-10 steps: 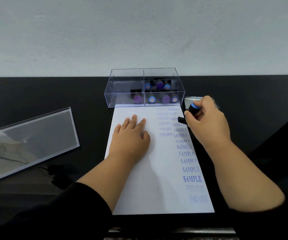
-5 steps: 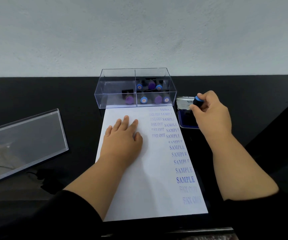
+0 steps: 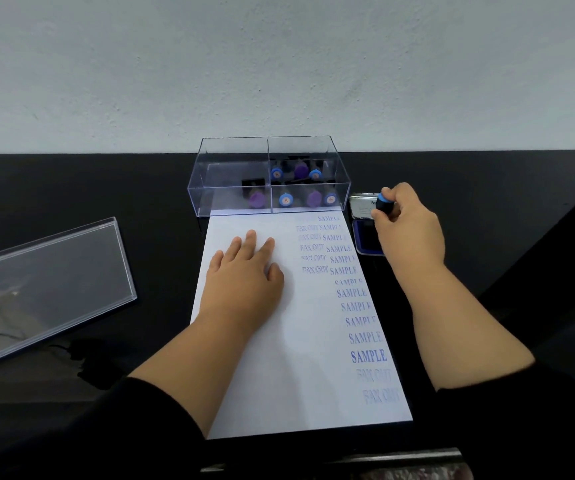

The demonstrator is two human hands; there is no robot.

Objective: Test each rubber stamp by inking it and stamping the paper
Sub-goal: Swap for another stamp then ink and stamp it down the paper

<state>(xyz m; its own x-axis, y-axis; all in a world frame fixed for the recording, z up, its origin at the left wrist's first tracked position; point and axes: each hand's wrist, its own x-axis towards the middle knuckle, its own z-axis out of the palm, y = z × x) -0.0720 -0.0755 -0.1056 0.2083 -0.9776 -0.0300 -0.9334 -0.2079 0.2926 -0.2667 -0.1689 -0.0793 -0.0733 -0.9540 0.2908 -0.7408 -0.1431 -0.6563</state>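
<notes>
Stamp (image 3: 381,202) gripped over ink pad (image 3: 365,237), right hand (image 3: 407,226)

two bare forearms, black sleeves pushed up — left hand (image 3: 244,278), right hand (image 3: 409,225) without rings

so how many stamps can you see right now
8 stamps: one gripped in the right hand over the ink pad; seven in the clear box, one left compartment, three back right, three front right. More may be hidden.
</notes>
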